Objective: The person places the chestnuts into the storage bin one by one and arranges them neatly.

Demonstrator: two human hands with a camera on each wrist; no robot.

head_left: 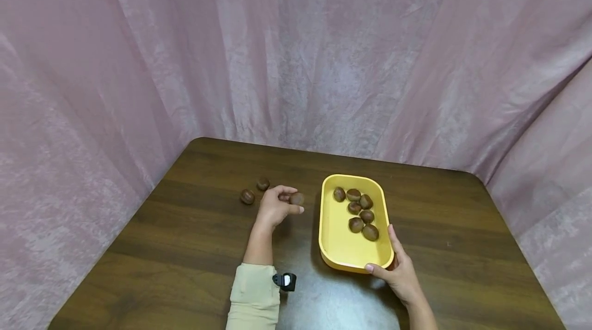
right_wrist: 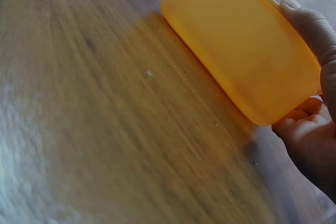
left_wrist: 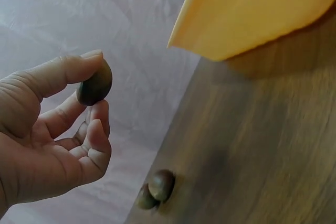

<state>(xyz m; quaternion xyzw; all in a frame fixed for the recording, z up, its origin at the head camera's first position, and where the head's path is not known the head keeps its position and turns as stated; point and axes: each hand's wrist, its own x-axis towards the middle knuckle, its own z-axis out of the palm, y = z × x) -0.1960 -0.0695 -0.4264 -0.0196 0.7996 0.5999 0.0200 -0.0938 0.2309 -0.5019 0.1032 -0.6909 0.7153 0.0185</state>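
My left hand [head_left: 274,208] pinches a brown chestnut [head_left: 297,199] between thumb and fingers, above the table to the left of a yellow plastic box [head_left: 335,253]. The left wrist view shows that same chestnut [left_wrist: 97,85] at the fingertips. Several chestnuts [head_left: 355,225] lie in the box, mostly toward its far and right sides. At the box's near right corner, my right hand [head_left: 403,277] grips the wall, thumb on the near rim and fingers along the right side. Two loose chestnuts [head_left: 247,197] lie on the table left of my left hand.
The dark brown wooden table [head_left: 185,248] has its far edge close to a pink velvet curtain [head_left: 324,62]. A black band with a small device [head_left: 285,280] sits on my left wrist, over the sleeve end.
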